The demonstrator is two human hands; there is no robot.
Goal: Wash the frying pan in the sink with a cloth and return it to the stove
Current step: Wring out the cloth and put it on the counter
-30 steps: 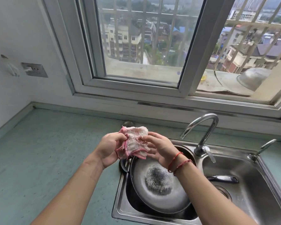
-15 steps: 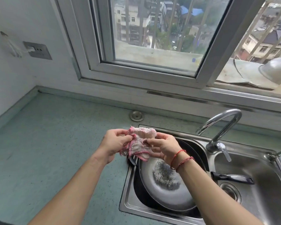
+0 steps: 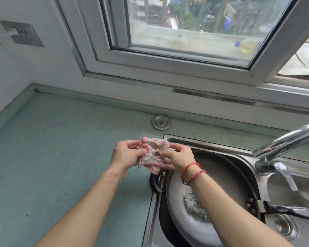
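A grey frying pan [image 3: 219,177] lies tilted in the left basin of the steel sink [image 3: 209,143], a patch of foam or residue on its bottom and its black handle [image 3: 289,211] pointing right over the divider. Above the sink's left rim I hold a crumpled white cloth with pink edging [image 3: 153,154]. My left hand [image 3: 127,155] pinches its left side and my right hand [image 3: 178,159], two red strings on the wrist, pinches its right side. The cloth hangs clear of the pan.
A chrome tap [image 3: 282,145] arches over the sink at the right. The green countertop [image 3: 52,157] spreads to the left. A round metal cap [image 3: 160,122] sits behind the sink. A window and a wall socket [image 3: 22,33] lie beyond.
My view has tilted down and to the left. Both hands keep hold of the cloth and have worked it between the fingers; the pan has stayed in the basin.
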